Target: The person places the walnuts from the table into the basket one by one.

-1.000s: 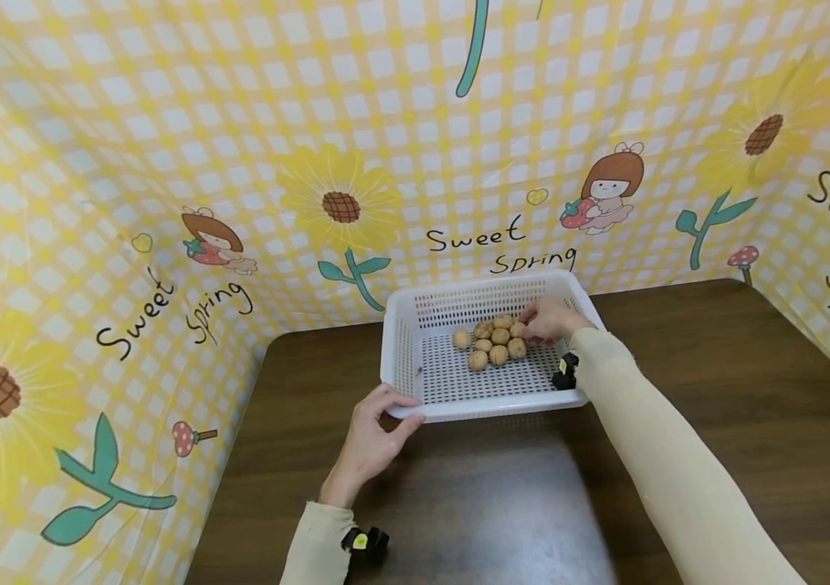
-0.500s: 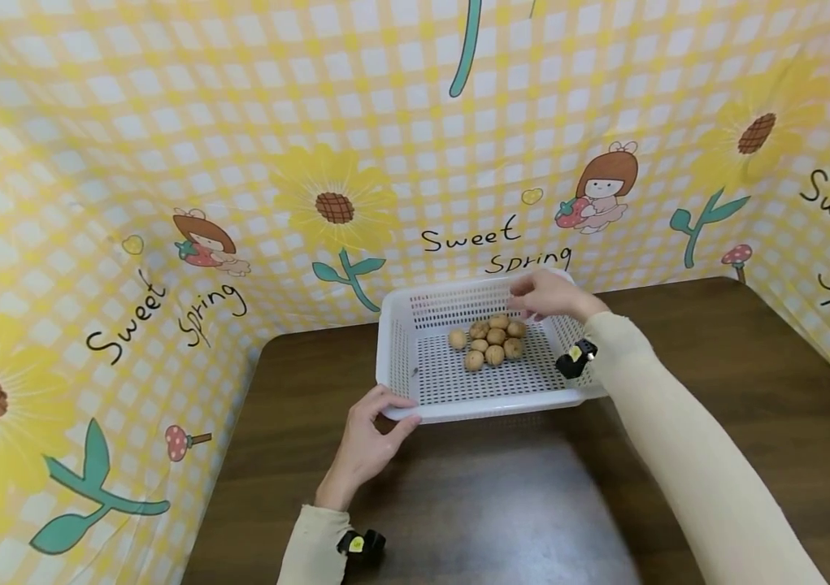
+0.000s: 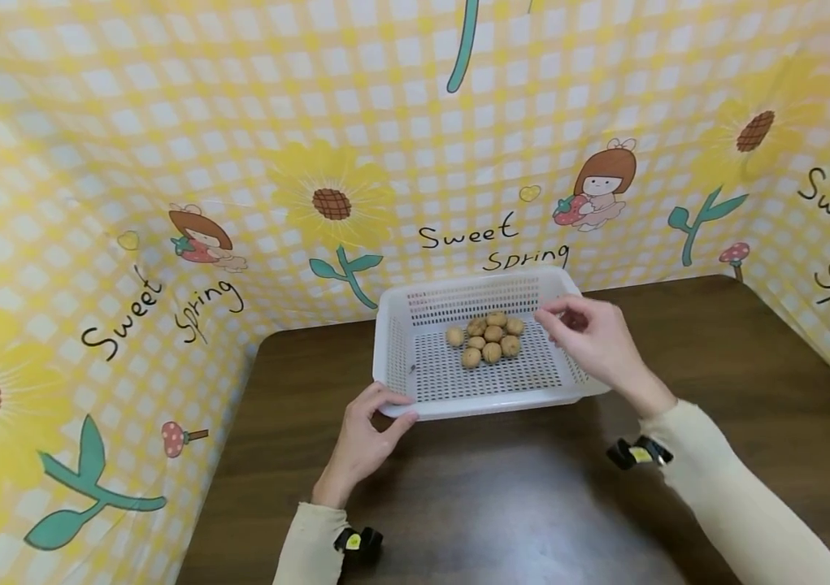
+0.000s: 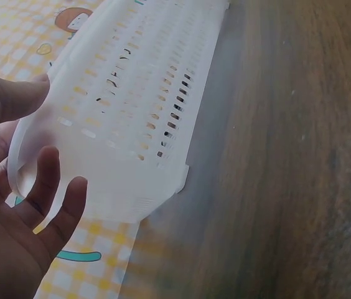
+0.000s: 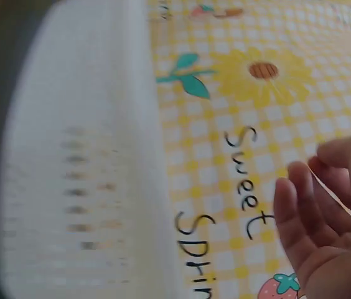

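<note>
A white plastic basket (image 3: 502, 405) with slotted walls stands at the far side of the table. Several walnuts (image 3: 493, 334) lie in a loose cluster on its bottom, one a little apart to the left. My left hand (image 3: 362, 439) grips the basket's near left corner; in the left wrist view its thumb (image 4: 26, 99) lies on one side of the rim and fingers on the other. Over the right end of the basket hovers my right hand (image 3: 597, 341), fingers loosely bent. Nothing shows between its thumb and fingers, and the right wrist view shows its fingertips (image 5: 285, 190) beyond the blurred basket wall.
The dark wooden table (image 3: 495, 504) extends in front of the basket and to its right. Close behind the basket rises a yellow checked cloth (image 3: 356, 97) with sunflowers, which also hangs at the left and right sides.
My right hand has left the walnuts, risen out of the basket and drawn back to the right and toward me. The left hand stays on the corner. The walnuts look unmoved.
</note>
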The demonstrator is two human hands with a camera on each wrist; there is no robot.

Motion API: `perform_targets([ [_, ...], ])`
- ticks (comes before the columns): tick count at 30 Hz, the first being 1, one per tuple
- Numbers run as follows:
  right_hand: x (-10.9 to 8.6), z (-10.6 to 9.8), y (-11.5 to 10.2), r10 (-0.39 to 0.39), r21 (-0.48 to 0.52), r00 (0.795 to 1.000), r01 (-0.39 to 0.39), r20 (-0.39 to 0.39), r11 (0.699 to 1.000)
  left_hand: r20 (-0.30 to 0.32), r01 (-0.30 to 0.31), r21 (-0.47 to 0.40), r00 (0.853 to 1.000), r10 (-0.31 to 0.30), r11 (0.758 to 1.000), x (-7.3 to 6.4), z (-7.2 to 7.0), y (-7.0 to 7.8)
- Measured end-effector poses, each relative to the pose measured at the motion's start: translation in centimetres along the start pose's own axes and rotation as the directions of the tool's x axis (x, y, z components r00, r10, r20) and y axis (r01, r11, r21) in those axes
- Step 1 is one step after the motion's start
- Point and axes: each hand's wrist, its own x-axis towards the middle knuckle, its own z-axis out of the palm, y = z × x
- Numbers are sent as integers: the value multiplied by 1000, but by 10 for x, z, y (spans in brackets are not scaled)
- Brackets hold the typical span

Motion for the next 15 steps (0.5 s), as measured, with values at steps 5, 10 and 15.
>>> perform_targets([
  [5, -46, 1, 11, 12, 6, 996, -12, -90, 1000, 63, -7, 207, 998, -7, 978, -4, -9, 7],
  [10, -81, -5, 24, -3, -141, 994, -13, -109, 990, 98, -5, 414, 994, -39, 910, -25, -24, 19],
  [15, -100, -21, 34, -15, -308, 1000, 8, -22, 951, 42, 1, 525, 999, -27, 851, -43, -53, 32],
])
